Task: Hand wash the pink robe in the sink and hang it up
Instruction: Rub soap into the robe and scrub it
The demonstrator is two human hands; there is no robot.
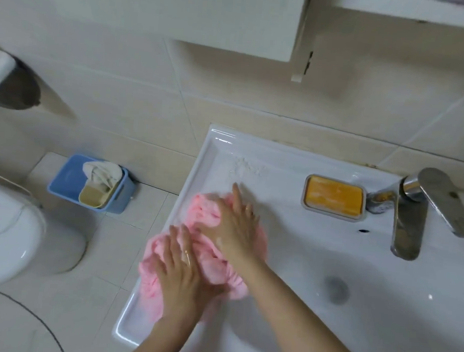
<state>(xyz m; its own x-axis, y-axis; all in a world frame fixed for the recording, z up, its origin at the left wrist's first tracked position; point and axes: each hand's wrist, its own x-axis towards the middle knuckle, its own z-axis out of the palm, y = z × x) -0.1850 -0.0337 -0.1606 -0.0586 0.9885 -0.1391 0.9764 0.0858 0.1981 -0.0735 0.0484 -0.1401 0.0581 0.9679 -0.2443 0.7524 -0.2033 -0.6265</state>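
We are looking down over a white rectangular ceramic sink (371, 259) set against a beige tiled wall. The fluffy pink robe (207, 211) is lying bunched in a wet heap on the left side of this sink, reaching up to its raised left rim. Both bare hands are pressing down on it. The left hand (181, 272) is lying flat on the nearer part of the heap, fingers straight and slightly spread, pointing away from us. The right hand (235, 226) is lying flat on the farther part, just beyond the left one, fingers also straight, with the longest fingertip reaching past the cloth onto the white ceramic. Neither hand is curling around the fabric; both are wide and pushing with the palm. A small patch of white powder or foam (249, 167) is sitting on the ledge just beyond the right hand; we cannot tell which. Farther right, an orange bar of soap in a grey rectangular dish (334, 198) is resting on the back ledge, just beside a chrome lever tap (408, 225) whose spout is pointing toward us over the basin. A round grey drain (337, 290) is showing in the basin floor, well apart from the robe. On the tiled floor to the left, a blue plastic bin (66, 182) holding crumpled pale cloth or paper is standing against the wall, near a white toilet (12, 242).
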